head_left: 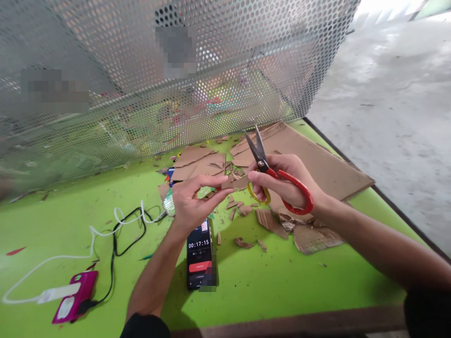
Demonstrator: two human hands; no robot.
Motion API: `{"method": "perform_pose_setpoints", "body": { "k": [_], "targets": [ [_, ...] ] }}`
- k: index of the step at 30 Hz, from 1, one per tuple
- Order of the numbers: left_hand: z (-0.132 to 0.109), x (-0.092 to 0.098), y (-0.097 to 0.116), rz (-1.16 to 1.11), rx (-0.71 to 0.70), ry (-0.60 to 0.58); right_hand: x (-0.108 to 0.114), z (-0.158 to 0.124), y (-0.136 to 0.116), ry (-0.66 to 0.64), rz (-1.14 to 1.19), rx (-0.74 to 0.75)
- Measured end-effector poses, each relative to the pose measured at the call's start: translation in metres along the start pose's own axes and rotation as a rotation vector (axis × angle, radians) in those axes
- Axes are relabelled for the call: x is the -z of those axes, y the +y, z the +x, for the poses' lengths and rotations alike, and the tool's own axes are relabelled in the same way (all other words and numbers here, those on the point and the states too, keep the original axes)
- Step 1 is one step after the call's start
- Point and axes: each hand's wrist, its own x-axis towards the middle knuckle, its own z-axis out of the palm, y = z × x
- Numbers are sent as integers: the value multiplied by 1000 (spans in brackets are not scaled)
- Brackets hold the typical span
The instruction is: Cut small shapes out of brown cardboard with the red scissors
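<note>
My right hand (285,178) grips a pair of scissors (260,162) with one red and one yellow handle loop. Their blades are parted and point up and away from me. To its left, my left hand (197,197) pinches a small brown piece of cardboard (237,183) between thumb and fingers; it blends partly with the scraps behind. Beneath both hands lie several torn cardboard scraps (243,209). A larger flat cardboard sheet (317,159) rests behind my right hand, and cut cardboard pieces (199,162) lie beyond my left.
A phone (200,253) showing a timer lies below my left hand. At left, white and black cables (116,230) run to a magenta power bank (75,295). A perforated metal panel (211,61) rises across the back of the green table (275,281). Grey floor lies at right.
</note>
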Motion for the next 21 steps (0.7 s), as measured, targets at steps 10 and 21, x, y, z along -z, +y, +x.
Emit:
{"method": "perform_pose_setpoints", "body": {
  "k": [10,21],
  "targets": [
    [1,-1,4,0,119,-77,5,-1,-3,43,-97,50],
    [4,-4,-9,126,437,-1052,21,15,3,188,-210,88]
  ]
}}
